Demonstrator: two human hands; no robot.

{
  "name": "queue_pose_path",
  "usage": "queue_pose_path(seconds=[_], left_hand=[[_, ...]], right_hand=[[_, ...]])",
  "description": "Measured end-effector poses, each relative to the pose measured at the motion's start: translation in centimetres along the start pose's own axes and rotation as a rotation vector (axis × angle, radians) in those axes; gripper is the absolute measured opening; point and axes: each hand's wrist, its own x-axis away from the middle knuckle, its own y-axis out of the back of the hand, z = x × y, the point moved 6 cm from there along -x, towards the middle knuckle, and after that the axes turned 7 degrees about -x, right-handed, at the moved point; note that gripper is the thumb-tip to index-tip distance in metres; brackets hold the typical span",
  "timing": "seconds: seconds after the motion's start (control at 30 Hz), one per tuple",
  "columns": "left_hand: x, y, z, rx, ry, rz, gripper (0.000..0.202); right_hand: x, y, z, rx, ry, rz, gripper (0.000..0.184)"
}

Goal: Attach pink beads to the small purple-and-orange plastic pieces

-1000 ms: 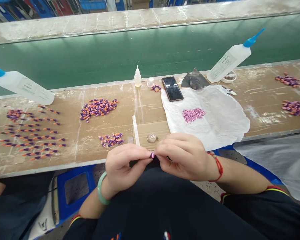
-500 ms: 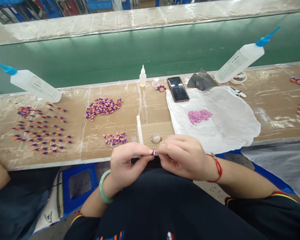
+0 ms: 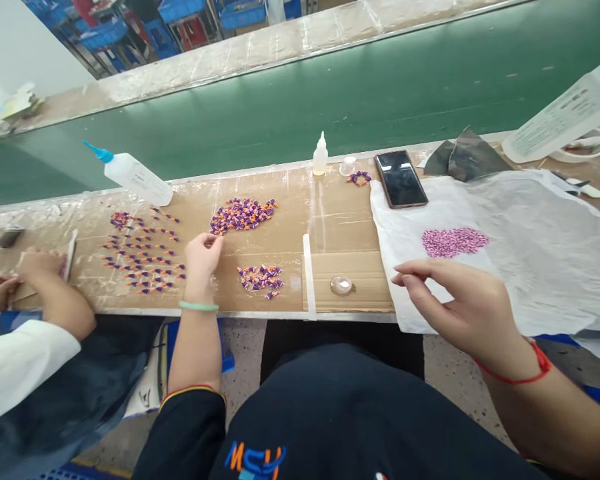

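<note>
My left hand (image 3: 201,256) reaches out over the brown bench (image 3: 290,220), its fingers curled together at the near edge of a big pile of purple-and-orange pieces (image 3: 243,215). Whatever its fingertips pinch is too small to make out. A smaller pile of the same pieces (image 3: 261,277) lies just to its right. My right hand (image 3: 461,304) hovers over the white sheet (image 3: 530,240), fingers stretched and nothing in them, just below a heap of pink beads (image 3: 453,241).
Rows of finished pieces (image 3: 143,257) lie left of my hand. A small glue bottle (image 3: 320,155), phone (image 3: 401,179), clear dish (image 3: 341,285), white strip (image 3: 308,270) and squeeze bottles (image 3: 135,175) stand around. A co-worker's hands (image 3: 30,270) work at far left. A green belt (image 3: 330,100) runs behind.
My hands, which pinched one small piece together near my lap, have parted. The left went forward-left to the big pile, the right moved out over the white sheet. My view turned left.
</note>
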Motion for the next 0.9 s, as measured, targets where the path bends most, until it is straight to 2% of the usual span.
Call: queue_pose_path(seconds=[0.07, 0.13, 0.27, 0.43, 0.6, 0.77, 0.83, 0.9], left_hand=[[-1.9, 0.4, 0.9, -0.042, 0.075, -0.071, 0.022], [-3.2, 0.3, 1.2, -0.064, 0.100, -0.081, 0.015], [-3.8, -0.2, 0.7, -0.056, 0.085, -0.067, 0.012], [-1.6, 0.0, -0.3, 0.076, 0.036, -0.057, 0.013], [1.5, 0.2, -2.5, 0.298, -0.065, -0.016, 0.023], [4.2, 1.1, -6.6, 0.485, -0.321, -0.013, 0.021], [5.0, 0.9, -7.6, 0.519, -0.335, 0.052, 0.020], [5.8, 0.1, -8.2, 0.571, -0.297, 0.170, 0.020]], right_hand=[[0.2, 0.2, -0.5, 0.006, -0.029, -0.009, 0.010], [0.5, 0.3, -0.8, 0.005, -0.061, -0.021, 0.009], [1.0, 0.7, -1.5, 0.018, -0.122, -0.054, 0.010], [1.7, 1.7, -2.8, 0.033, -0.220, -0.108, 0.011], [2.8, 3.4, -4.4, 0.054, -0.378, -0.221, 0.012], [4.3, 5.5, -5.9, 0.105, -0.436, -0.356, 0.011], [5.2, 6.0, -7.4, 0.097, -0.475, -0.363, 0.011], [6.0, 5.9, -9.4, 0.085, -0.533, -0.295, 0.014]])
